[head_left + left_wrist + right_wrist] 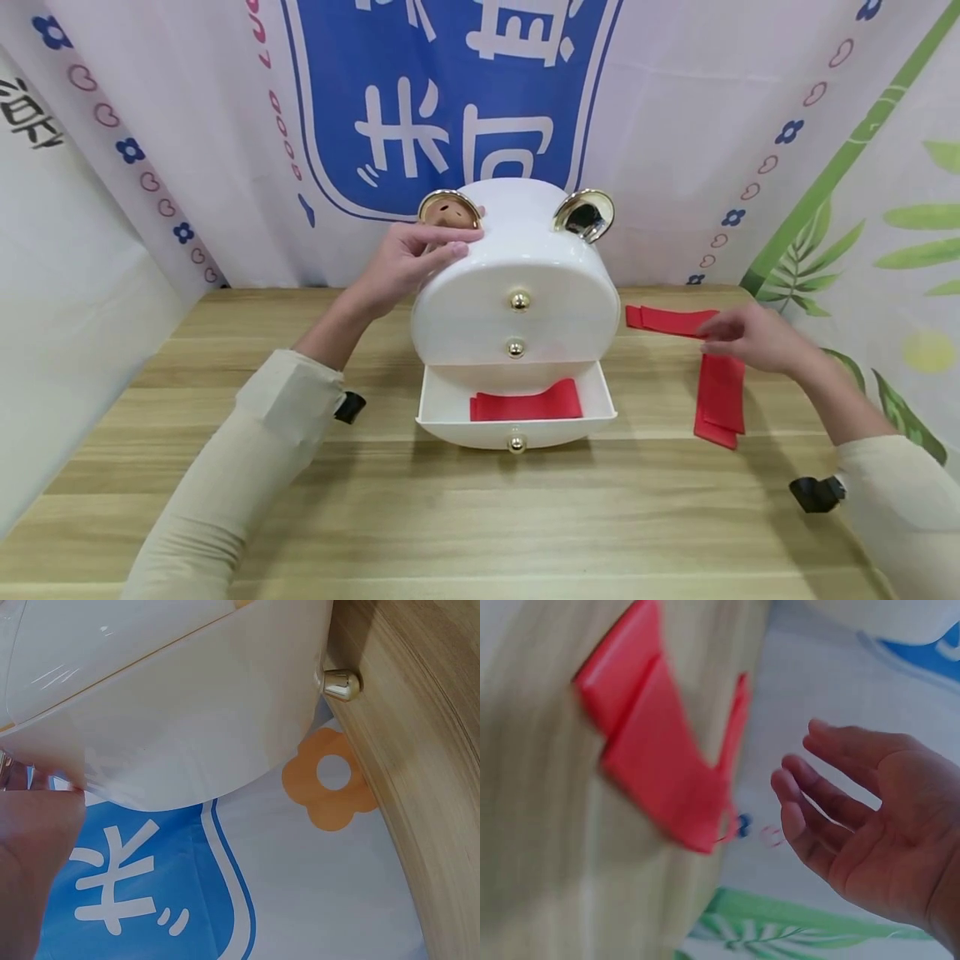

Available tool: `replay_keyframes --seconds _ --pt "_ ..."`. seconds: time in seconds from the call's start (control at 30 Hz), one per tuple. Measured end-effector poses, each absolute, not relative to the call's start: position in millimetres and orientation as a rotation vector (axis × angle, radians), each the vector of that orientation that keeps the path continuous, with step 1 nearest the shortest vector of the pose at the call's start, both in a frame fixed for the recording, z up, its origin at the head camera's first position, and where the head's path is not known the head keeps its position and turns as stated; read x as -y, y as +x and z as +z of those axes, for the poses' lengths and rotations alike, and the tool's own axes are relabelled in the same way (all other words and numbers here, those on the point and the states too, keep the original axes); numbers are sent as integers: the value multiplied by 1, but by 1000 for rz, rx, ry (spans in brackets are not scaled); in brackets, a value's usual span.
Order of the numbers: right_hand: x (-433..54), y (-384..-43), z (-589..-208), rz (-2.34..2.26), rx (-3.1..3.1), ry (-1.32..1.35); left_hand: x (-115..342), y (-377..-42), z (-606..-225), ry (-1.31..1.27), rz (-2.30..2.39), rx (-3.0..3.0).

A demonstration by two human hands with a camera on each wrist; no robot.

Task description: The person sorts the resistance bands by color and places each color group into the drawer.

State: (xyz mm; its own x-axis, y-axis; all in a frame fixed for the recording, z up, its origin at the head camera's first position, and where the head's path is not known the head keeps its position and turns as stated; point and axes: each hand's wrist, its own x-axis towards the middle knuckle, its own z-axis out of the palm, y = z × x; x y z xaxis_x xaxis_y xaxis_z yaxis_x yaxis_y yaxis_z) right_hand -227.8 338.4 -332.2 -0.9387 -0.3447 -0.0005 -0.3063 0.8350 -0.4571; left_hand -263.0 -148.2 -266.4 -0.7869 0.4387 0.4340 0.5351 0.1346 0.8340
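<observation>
A white rounded drawer box (pixel 517 317) with gold knobs stands on the table, two gold-rimmed ears on top. Its bottom drawer (pixel 450 390) is pulled out, and folded red strips (pixel 527 402) lie inside. My left hand (pixel 408 262) rests on the box's upper left beside the left ear (pixel 450 208), index finger and thumb stretched along the white surface. In the left wrist view, part of this hand (pixel 37 840) shows at the box's edge. My right hand (pixel 753 337), fingers loosely bent and holding nothing, hovers by the flat red strips (pixel 660 750) to the box's right.
The wooden table (pixel 360 517) ends at a printed curtain (pixel 660 167) close behind the box. One red strip pile (pixel 675 322) lies sideways near the back edge; another (pixel 722 400) points toward the front. A gold foot (pixel 342 685) shows beneath the box.
</observation>
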Motion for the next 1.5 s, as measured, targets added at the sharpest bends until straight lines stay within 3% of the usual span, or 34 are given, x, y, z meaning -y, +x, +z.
replay_keyframes --seconds 0.27,0.6,1.5 --pt "-360 -242 -361 -593 -2960 -301 149 -263 -269 -996 -1768 2298" --pt "-372 -245 -372 -614 -2935 -283 148 -262 -267 -1020 -1742 2294" --pt "-312 -223 -284 -707 -2813 -382 148 -263 -268 -1011 -1753 2291"
